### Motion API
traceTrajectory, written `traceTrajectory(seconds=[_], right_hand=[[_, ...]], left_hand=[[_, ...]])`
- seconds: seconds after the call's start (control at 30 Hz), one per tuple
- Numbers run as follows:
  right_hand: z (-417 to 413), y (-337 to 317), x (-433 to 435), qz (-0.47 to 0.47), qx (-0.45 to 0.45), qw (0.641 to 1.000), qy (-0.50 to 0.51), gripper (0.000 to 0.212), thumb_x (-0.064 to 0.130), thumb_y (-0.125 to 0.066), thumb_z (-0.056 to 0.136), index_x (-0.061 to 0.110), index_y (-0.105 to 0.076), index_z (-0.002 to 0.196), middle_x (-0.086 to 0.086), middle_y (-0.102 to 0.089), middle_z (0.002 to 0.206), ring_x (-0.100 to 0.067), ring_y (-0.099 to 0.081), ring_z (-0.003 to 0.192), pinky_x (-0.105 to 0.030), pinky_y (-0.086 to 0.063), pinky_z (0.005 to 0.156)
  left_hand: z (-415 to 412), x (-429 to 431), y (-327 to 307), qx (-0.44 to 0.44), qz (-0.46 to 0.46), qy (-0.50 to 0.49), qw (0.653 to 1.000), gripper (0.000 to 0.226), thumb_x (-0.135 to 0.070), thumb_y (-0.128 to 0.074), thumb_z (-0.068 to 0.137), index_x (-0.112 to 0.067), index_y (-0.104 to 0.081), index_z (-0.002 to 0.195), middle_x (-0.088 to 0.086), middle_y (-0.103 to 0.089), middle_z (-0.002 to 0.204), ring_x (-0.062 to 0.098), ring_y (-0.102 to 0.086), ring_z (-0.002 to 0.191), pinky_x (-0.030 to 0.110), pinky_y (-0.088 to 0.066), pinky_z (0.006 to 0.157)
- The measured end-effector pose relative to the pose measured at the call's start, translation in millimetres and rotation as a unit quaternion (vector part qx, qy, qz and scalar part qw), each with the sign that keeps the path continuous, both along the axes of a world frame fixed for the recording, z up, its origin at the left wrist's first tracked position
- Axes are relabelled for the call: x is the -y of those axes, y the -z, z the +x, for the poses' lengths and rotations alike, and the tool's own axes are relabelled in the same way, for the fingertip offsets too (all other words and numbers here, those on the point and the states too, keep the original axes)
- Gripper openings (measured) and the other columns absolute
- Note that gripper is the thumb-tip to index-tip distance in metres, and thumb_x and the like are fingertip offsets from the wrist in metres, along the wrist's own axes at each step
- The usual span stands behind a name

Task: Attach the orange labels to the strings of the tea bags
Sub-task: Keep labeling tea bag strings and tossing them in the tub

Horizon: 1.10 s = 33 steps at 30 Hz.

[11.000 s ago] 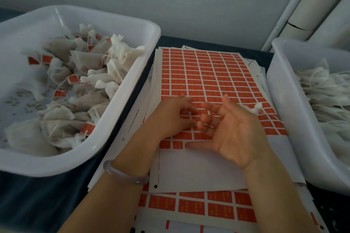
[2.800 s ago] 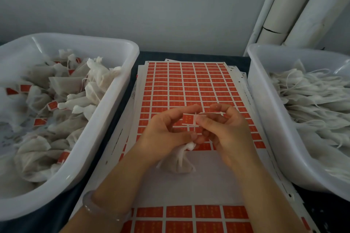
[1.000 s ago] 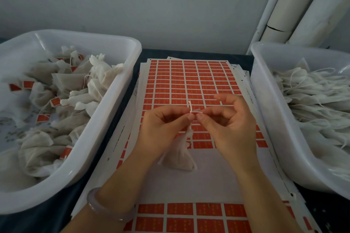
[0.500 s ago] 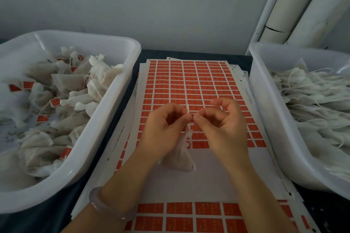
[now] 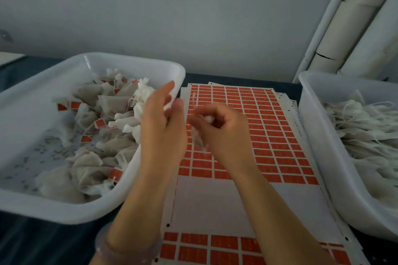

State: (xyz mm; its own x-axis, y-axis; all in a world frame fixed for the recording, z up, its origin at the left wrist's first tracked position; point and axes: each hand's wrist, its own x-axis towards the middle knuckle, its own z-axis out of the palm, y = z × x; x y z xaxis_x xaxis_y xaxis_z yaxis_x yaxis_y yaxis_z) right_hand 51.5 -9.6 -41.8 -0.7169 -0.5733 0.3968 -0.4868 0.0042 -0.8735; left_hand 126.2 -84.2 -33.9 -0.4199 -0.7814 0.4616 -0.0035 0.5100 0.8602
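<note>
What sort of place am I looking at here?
Most likely a small tea-packing workbench: one white tub holds labelled tea bags, a second tub holds plain stringed bags, and sheets of orange labels lie between them.

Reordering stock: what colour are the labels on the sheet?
Orange labels on a white sheet, clearest in the head view.

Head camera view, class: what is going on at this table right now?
A person works bare-handed over a sheet of small orange rectangular labels. The right hand grips a white mesh tea bag above it; blur hides whether a label is attached. The left hand, fingers fairly straight, is beside the left white plastic tub of labelled tea bags. The right white plastic tub holds unlabelled stringed bags.
</note>
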Motion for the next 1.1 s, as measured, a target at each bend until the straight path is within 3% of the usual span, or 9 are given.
traceTrajectory(seconds=[0.2,0.37,0.47,0.6,0.7,0.77,0.83,0.93,1.1], right_hand=[[0,-52,72,-0.014,0.017,0.997,-0.072,0.009,0.016,-0.064,0.089,0.013,-0.07,0.095,0.005,-0.068,0.087,-0.006,-0.063,0.079,-0.016,-0.05,0.072],[-15,-30,63,0.113,0.024,0.985,-0.129,0.032,0.025,-0.062,0.092,0.013,-0.064,0.121,-0.002,-0.066,0.119,-0.008,-0.061,0.1,-0.016,-0.048,0.079],[-15,-32,58,0.146,-0.059,0.974,-0.164,0.032,0.016,-0.057,0.094,0.009,-0.058,0.125,-0.006,-0.064,0.123,-0.009,-0.059,0.102,-0.011,-0.044,0.081],[4,-33,67,0.372,-0.275,0.863,-0.203,0.053,0.02,-0.052,0.096,0.013,-0.033,0.145,-0.01,-0.032,0.152,-0.025,-0.018,0.143,-0.043,-0.007,0.116],[2,-44,58,0.277,-0.25,0.92,-0.123,0.043,0.02,-0.055,0.094,0.015,-0.047,0.136,-0.011,-0.05,0.138,-0.028,-0.036,0.134,-0.048,-0.019,0.115],[-9,-60,34,0.204,-0.211,0.955,-0.043,0.024,0.017,-0.053,0.095,0.011,-0.063,0.116,-0.011,-0.067,0.112,-0.026,-0.061,0.105,-0.038,-0.046,0.093],[-30,-76,-5,0.167,-0.169,0.971,0.039,0.022,0.017,-0.051,0.095,0.011,-0.07,0.104,-0.011,-0.071,0.101,-0.025,-0.065,0.092,-0.026,-0.043,0.074],[-76,-89,-71,0.271,-0.181,0.932,0.16,0.022,0.017,-0.05,0.092,0.01,-0.07,0.099,-0.016,-0.069,0.102,-0.032,-0.062,0.098,-0.023,-0.034,0.067],[-150,-75,-156,0.416,-0.1,0.853,0.3,0.017,0.011,-0.056,0.089,0.006,-0.067,0.101,-0.015,-0.066,0.099,-0.032,-0.061,0.098,-0.032,-0.043,0.072]], left_hand=[[-5,23,-27,0.004,0.178,-0.018,0.984,0.033,-0.029,-0.036,0.102,-0.014,-0.048,0.129,0.006,-0.053,0.131,0.02,-0.046,0.127,0.036,-0.042,0.102],[-10,21,-23,0.091,0.131,-0.155,0.975,0.059,-0.022,-0.038,0.1,-0.021,-0.01,0.151,0.006,0.014,0.159,0.025,0.012,0.145,0.047,-0.005,0.119],[-14,14,-24,0.051,0.184,-0.1,0.976,0.055,-0.028,-0.036,0.101,-0.024,-0.013,0.151,0.004,-0.001,0.16,0.025,-0.006,0.146,0.047,-0.016,0.117],[-15,20,-25,0.036,0.164,-0.116,0.979,0.05,-0.034,-0.037,0.099,-0.022,-0.028,0.147,0.006,-0.028,0.153,0.026,-0.027,0.14,0.051,-0.025,0.113],[-20,13,-31,0.016,0.108,-0.099,0.989,0.039,-0.035,-0.037,0.099,-0.024,-0.045,0.136,0.002,-0.044,0.142,0.02,-0.039,0.133,0.04,-0.034,0.109],[-29,-3,-41,-0.05,0.148,0.003,0.988,0.029,-0.036,-0.037,0.1,-0.027,-0.062,0.113,-0.005,-0.063,0.114,0.012,-0.056,0.113,0.028,-0.045,0.094],[-49,-28,-46,-0.076,0.143,0.102,0.982,0.028,-0.028,-0.038,0.101,-0.027,-0.066,0.1,-0.011,-0.067,0.094,0.001,-0.063,0.092,0.02,-0.05,0.082],[-97,-76,-44,0.023,0.051,0.228,0.972,0.027,-0.022,-0.035,0.102,-0.024,-0.061,0.111,-0.016,-0.063,0.094,-0.005,-0.06,0.087,0.005,-0.043,0.065],[-183,-142,-38,0.225,-0.068,0.337,0.912,0.035,-0.012,-0.044,0.098,-0.015,-0.053,0.132,0.009,-0.061,0.124,0.024,-0.058,0.109,0.027,-0.043,0.087]])
